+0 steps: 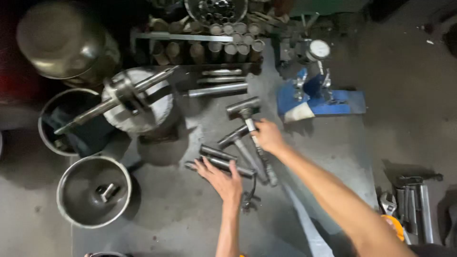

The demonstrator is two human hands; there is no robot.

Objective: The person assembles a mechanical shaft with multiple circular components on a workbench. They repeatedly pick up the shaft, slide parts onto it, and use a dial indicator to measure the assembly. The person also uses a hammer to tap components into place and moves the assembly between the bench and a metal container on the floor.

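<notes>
Head view: we see two bare hands over a grey metal workbench (314, 143).

The right hand (268, 135) closes around the handle of the upper of two hammers (243, 108); the second hammer (233, 137) lies just beside it. The left hand (223, 178) lies spread, fingers on two steel rods (216, 153). Two round metal bowls (93, 190) sit left.

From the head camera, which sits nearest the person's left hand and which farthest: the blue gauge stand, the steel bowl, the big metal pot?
From the left hand:
1. Steel bowl, lower left.
2. Blue gauge stand, upper right.
3. Big metal pot, top left corner.
</notes>
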